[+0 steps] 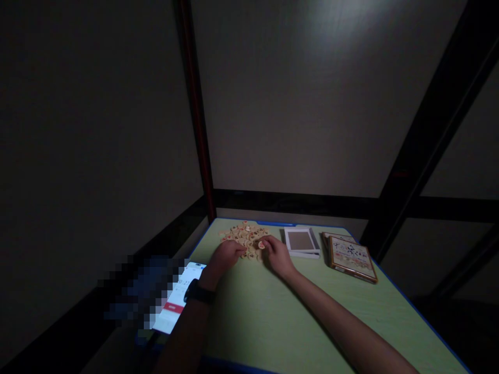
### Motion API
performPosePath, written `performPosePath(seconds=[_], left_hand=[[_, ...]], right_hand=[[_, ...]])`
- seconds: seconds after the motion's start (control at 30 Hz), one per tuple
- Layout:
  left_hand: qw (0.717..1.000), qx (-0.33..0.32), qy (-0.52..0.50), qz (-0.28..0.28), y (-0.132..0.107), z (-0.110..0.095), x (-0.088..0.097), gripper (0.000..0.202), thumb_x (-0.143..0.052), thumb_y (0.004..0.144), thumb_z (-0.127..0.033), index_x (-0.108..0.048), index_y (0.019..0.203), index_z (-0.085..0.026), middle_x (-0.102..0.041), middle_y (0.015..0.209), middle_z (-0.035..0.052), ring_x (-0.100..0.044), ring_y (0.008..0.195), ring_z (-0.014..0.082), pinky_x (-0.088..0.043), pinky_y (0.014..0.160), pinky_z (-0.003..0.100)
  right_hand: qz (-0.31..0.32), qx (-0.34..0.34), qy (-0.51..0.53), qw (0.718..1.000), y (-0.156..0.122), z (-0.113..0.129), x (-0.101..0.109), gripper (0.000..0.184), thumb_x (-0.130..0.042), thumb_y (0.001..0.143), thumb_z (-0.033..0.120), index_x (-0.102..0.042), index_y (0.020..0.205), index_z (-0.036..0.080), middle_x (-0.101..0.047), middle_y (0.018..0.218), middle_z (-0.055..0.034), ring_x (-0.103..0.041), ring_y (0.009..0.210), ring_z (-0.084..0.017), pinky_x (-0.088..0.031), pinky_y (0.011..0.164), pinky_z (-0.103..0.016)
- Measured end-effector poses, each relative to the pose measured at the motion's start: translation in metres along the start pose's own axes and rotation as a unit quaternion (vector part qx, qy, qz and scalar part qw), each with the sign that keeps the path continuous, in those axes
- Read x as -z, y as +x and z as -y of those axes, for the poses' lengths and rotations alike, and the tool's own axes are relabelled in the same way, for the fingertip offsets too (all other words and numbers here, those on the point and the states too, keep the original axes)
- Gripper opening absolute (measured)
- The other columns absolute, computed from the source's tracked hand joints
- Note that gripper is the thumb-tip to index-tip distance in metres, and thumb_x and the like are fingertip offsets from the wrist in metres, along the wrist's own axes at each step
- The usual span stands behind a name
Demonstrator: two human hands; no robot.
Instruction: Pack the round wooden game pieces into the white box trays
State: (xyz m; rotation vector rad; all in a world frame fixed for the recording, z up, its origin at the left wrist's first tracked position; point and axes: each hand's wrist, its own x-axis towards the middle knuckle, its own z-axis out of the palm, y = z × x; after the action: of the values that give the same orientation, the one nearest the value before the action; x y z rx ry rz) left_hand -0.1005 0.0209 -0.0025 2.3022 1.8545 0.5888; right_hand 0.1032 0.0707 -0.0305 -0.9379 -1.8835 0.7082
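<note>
A heap of round wooden Chinese chess pieces (244, 232), marked in red or dark characters, lies toward the far left of the green table. Between the thumb and fingers of my right hand (277, 255) is one Chinese chess piece (261, 245) with a red marking, held at the heap's right side. My left hand (226, 256), with a dark band on its wrist, is closed at the heap's near left edge. Its fingertips are pressed together among the pieces; whether a piece is between them is too small to make out.
A white open box (315, 248) stands right of the heap. Two flat boxes with printed lids (353, 255) overlap at the table's right side. A lit phone (169, 318) is by my left forearm. The green table (268, 322) has a blue edge, with walls behind and left.
</note>
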Motion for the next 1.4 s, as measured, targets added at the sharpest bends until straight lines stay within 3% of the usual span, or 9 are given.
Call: performPosePath(seconds=[0.17, 0.27, 0.33, 0.47, 0.6, 0.8, 0.9, 1.2, 1.4], left_hand=[[0.999, 0.027, 0.011, -0.031, 0.000, -0.004, 0.013, 0.026, -0.055, 0.086, -0.022, -0.079, 0.096, -0.021, -0.077, 0.096, 0.0060, -0.067, 0.092, 0.0197, -0.048, 0.088, 0.029], [0.996, 0.067, 0.020, -0.053, -0.002, -0.010, 0.024, 0.019, -0.062, 0.083, -0.030, -0.078, 0.084, -0.020, -0.075, 0.087, 0.0047, -0.066, 0.084, 0.0185, -0.048, 0.079, 0.027], [0.996, 0.085, 0.029, -0.027, -0.005, -0.014, 0.028, 0.017, -0.069, 0.077, -0.036, -0.077, 0.082, -0.022, -0.074, 0.085, 0.0032, -0.065, 0.080, 0.0185, -0.047, 0.075, 0.027], [0.994, 0.076, 0.064, 0.041, -0.012, -0.014, 0.025, 0.020, -0.076, 0.068, -0.032, -0.076, 0.086, -0.023, -0.073, 0.091, 0.0034, -0.065, 0.089, 0.0214, -0.047, 0.078, 0.029], [0.994, 0.063, 0.069, 0.053, -0.012, -0.004, 0.015, 0.013, -0.070, 0.070, -0.023, -0.073, 0.082, -0.021, -0.073, 0.093, 0.0047, -0.065, 0.092, 0.0220, -0.047, 0.081, 0.030], [0.997, 0.036, 0.049, 0.045, -0.009, 0.003, 0.009, 0.018, -0.059, 0.071, -0.012, -0.071, 0.082, -0.019, -0.073, 0.093, 0.0065, -0.063, 0.094, 0.0218, -0.047, 0.087, 0.031], [0.997, 0.030, 0.042, 0.052, -0.008, 0.003, 0.009, 0.021, -0.055, 0.071, -0.011, -0.072, 0.081, -0.019, -0.073, 0.090, 0.0059, -0.064, 0.091, 0.0209, -0.047, 0.085, 0.030], [0.999, 0.000, 0.020, 0.027, -0.004, 0.016, 0.005, 0.025, -0.048, 0.080, -0.015, -0.073, 0.084, -0.018, -0.072, 0.079, 0.0046, -0.064, 0.085, 0.0191, -0.046, 0.084, 0.028], [0.999, -0.025, 0.002, 0.020, -0.002, 0.031, -0.004, 0.023, -0.049, 0.082, -0.016, -0.072, 0.086, -0.018, -0.070, 0.078, 0.0046, -0.062, 0.087, 0.0198, -0.045, 0.087, 0.030]], right_hand=[[0.000, -0.047, 0.088, 0.995, 0.012, -0.014, -0.001, 0.048, -0.032, 0.097, 0.052, -0.062, 0.108, 0.016, -0.071, 0.079, -0.0083, -0.067, 0.065, -0.021, -0.053, 0.061, -0.033], [0.027, -0.050, 0.092, 0.994, 0.016, -0.017, 0.000, 0.044, -0.045, 0.091, 0.053, -0.063, 0.104, 0.015, -0.071, 0.083, -0.0094, -0.067, 0.064, -0.019, -0.052, 0.057, -0.031], [0.052, -0.046, 0.074, 0.995, 0.015, -0.018, 0.004, 0.035, -0.059, 0.083, 0.047, -0.066, 0.097, 0.015, -0.070, 0.075, -0.0066, -0.064, 0.061, -0.018, -0.051, 0.056, -0.029], [0.100, -0.029, -0.007, 0.995, 0.011, -0.015, 0.021, 0.014, -0.065, 0.073, 0.023, -0.069, 0.084, 0.016, -0.071, 0.072, -0.0038, -0.063, 0.065, -0.018, -0.049, 0.062, -0.028], [0.129, -0.009, -0.104, 0.986, 0.005, -0.007, 0.037, 0.023, -0.062, 0.071, 0.011, -0.071, 0.090, 0.019, -0.071, 0.076, -0.0028, -0.063, 0.072, -0.019, -0.045, 0.069, -0.027], [0.188, 0.038, -0.207, 0.959, 0.002, 0.005, 0.037, 0.013, -0.073, 0.079, 0.024, -0.075, 0.090, 0.018, -0.069, 0.092, -0.0077, -0.064, 0.085, -0.021, -0.045, 0.077, -0.028], [0.211, 0.068, -0.275, 0.935, 0.002, 0.006, 0.038, 0.015, -0.070, 0.086, 0.030, -0.076, 0.088, 0.017, -0.066, 0.095, -0.0100, -0.064, 0.085, -0.021, -0.046, 0.078, -0.028], [0.182, 0.084, -0.303, 0.932, -0.004, 0.020, 0.034, 0.026, -0.069, 0.088, 0.034, -0.073, 0.109, 0.019, -0.064, 0.102, -0.0085, -0.063, 0.090, -0.021, -0.047, 0.079, -0.028], [0.220, 0.129, -0.375, 0.891, -0.013, 0.033, 0.019, 0.020, -0.058, 0.095, 0.031, -0.069, 0.105, 0.018, -0.062, 0.111, -0.0107, -0.060, 0.103, -0.023, -0.046, 0.083, -0.029]])
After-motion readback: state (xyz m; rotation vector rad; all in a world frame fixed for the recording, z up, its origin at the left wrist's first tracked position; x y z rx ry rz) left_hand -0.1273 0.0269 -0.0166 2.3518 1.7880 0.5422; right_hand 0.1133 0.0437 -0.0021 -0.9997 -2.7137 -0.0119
